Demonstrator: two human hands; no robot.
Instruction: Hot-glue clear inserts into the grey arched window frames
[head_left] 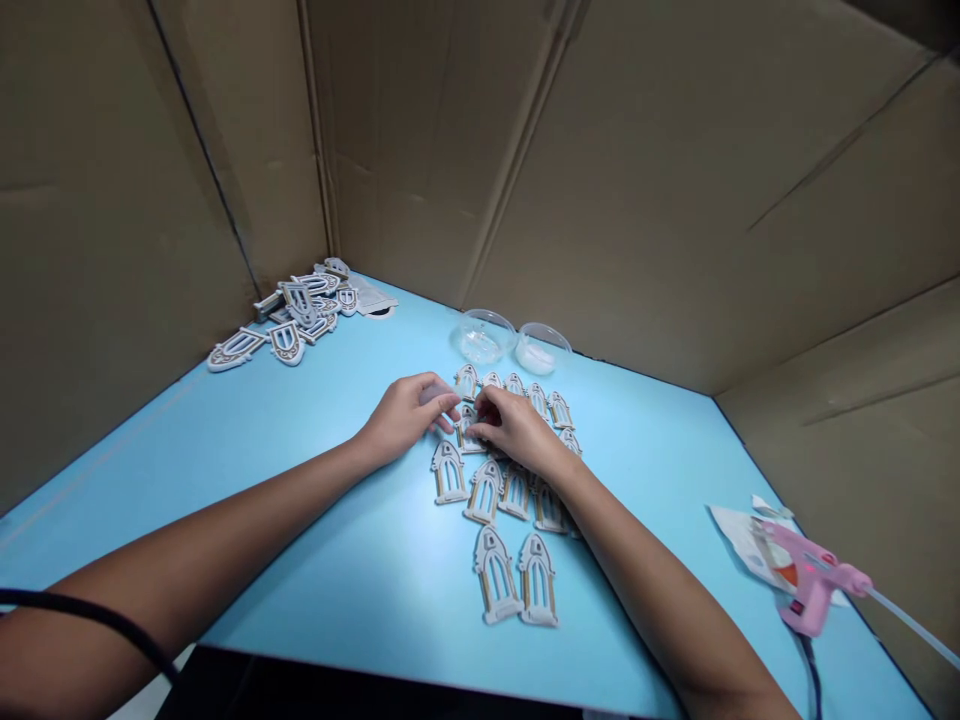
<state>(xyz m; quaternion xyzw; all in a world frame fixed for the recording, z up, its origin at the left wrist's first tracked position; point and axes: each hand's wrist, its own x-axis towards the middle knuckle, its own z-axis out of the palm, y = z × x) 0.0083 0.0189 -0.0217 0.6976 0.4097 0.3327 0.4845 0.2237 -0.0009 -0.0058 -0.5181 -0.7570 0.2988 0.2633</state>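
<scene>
My left hand is closed around a small translucent piece, mostly hidden by the fingers. Close beside it, my right hand makes a pinch over a small arched window ornament; whatever is between its fingertips is too small to make out. Several more white and gold arched window ornaments lie in rows under and around my right hand. Nearest the table's front edge are two of them, one at the left and one at the right.
Two clear round dishes stand behind the rows, with pale contents. A pile of larger arched pieces sits at the back left. At the right, a pink glue gun rests by a white packet. Cardboard walls enclose the blue table.
</scene>
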